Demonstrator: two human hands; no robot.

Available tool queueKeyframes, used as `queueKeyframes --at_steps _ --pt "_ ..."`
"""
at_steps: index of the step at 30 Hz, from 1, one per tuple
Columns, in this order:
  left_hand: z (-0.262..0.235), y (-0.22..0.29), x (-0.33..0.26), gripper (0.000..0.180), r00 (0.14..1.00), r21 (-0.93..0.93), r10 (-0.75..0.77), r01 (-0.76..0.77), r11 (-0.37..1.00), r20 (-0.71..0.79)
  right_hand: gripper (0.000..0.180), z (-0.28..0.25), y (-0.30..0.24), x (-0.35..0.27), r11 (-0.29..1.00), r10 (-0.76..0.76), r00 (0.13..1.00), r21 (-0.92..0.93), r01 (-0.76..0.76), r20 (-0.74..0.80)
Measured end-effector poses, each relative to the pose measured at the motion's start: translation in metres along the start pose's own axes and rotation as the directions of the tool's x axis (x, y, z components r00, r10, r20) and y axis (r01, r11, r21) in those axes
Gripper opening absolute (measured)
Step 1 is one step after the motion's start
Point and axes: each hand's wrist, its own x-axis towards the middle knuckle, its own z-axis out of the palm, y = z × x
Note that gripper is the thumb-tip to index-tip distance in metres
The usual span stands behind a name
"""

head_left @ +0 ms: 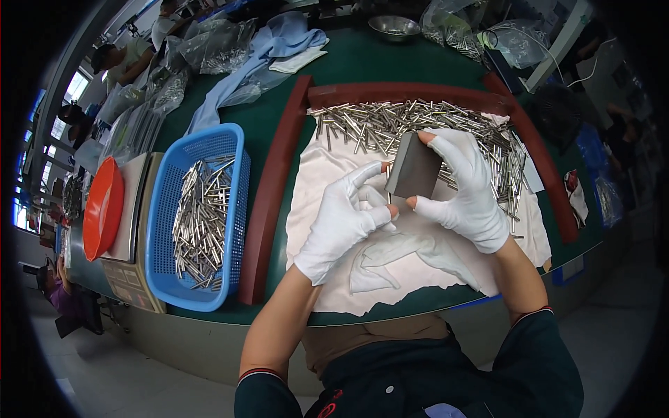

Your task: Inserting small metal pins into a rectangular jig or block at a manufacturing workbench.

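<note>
My right hand [467,191], in a white glove with bare fingertips, grips a dark grey rectangular block [416,167] between thumb and fingers, tilted above the cloth. Beside the block's left edge is my left hand [352,212], gloved the same way. Its thumb and index finger appear to pinch a thin metal pin [389,198] end to end; the fingers partly hide it. Beyond both hands, many loose shiny metal pins [362,125] lie heaped on a pale pink cloth [313,188]. A crumpled white cloth [411,254] rests below my hands.
A dark red frame [275,202] borders the cloth on three sides. To its left stands a blue basket [240,181] of metal pins, then a red bowl [104,209]. Plastic bags [216,49], blue fabric [279,38] and a metal bowl [394,26] sit farther back. Other people are at left.
</note>
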Motion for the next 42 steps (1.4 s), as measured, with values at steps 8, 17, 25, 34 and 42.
queueKeyframes --at_steps 8,17,25,34,42 --pt "0.0 -0.002 0.003 0.068 0.993 0.002 0.077 -0.078 0.997 -0.09 0.082 0.003 -0.005 -0.012 0.995 0.02 0.957 -0.091 -0.048 -0.289" --pt "-0.001 -0.004 0.003 0.068 0.986 0.052 0.134 -0.129 0.99 -0.105 0.081 0.013 0.006 -0.013 0.997 0.081 0.98 -0.001 -0.083 -0.18" --pt "0.0 -0.003 0.002 0.069 0.988 0.054 0.13 -0.126 0.991 -0.081 0.079 0.014 0.006 -0.012 0.998 0.068 0.986 0.01 -0.068 -0.152" --pt "-0.006 -0.002 0.003 0.067 0.998 0.067 0.06 -0.061 0.996 0.022 0.077 0.002 0.009 -0.006 0.999 0.026 0.997 0.026 -0.024 -0.07" --pt "-0.002 -0.001 0.001 0.068 0.999 0.037 -0.001 0.0 0.999 0.046 0.077 -0.003 0.009 -0.004 0.991 0.055 0.998 0.124 -0.059 0.032"
